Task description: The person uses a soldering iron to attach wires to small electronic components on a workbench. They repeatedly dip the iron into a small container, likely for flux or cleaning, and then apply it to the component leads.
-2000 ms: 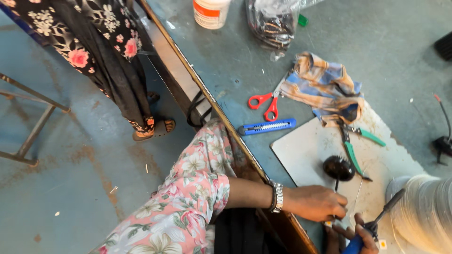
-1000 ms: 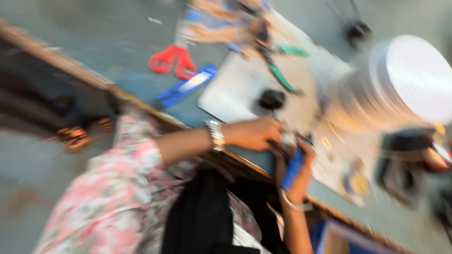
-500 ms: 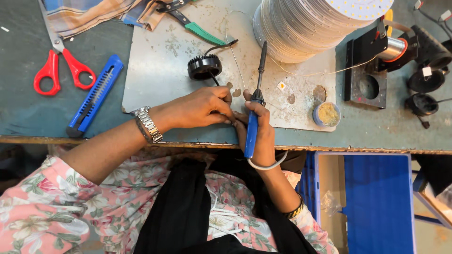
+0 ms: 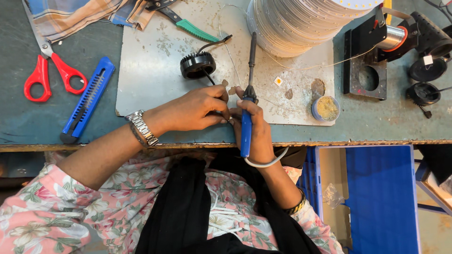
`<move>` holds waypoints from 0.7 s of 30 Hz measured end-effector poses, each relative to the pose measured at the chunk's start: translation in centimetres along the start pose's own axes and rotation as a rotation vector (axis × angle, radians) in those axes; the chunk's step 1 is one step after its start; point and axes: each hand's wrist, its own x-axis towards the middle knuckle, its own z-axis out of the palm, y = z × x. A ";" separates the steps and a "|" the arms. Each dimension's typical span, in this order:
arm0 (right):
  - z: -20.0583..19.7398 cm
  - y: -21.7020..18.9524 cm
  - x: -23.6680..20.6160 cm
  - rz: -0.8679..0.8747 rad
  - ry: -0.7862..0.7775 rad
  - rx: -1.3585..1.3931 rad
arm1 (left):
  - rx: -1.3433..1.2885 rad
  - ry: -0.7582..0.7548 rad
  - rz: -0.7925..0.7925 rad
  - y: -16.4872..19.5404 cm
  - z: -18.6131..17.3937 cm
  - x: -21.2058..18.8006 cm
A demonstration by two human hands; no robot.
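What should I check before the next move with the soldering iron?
1. Grip on the soldering iron: right hand wraps its blue handle, tip pointing away from the body. Ok.
2. Left hand steadying the work: fingertips pinch something small beside the iron; what it is cannot be told.
3. Black round part: lies on the grey mat, its wire leading to the left hand. Ok.
4. Flux tin: open, on the mat's right edge. Ok.
5. Solder spool: on its black stand, wire running across the mat. Ok.
6. Iron hot: cannot tell.
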 end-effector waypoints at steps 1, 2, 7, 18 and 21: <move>-0.1 -0.1 0.1 -0.007 -0.008 -0.005 | 0.010 0.004 0.027 0.0 0.0 0.0; -0.1 -0.2 0.2 -0.014 -0.017 -0.009 | 0.023 0.003 0.035 0.0 0.0 0.1; -0.3 -0.6 0.5 -0.011 -0.019 0.008 | 0.064 -0.002 0.021 0.4 0.0 0.0; 0.0 -0.6 0.3 0.035 -0.017 0.038 | 0.162 0.075 0.012 1.7 0.2 -0.7; 0.2 -0.7 0.2 0.033 -0.008 -0.003 | 0.171 0.113 -0.012 2.0 0.5 -1.0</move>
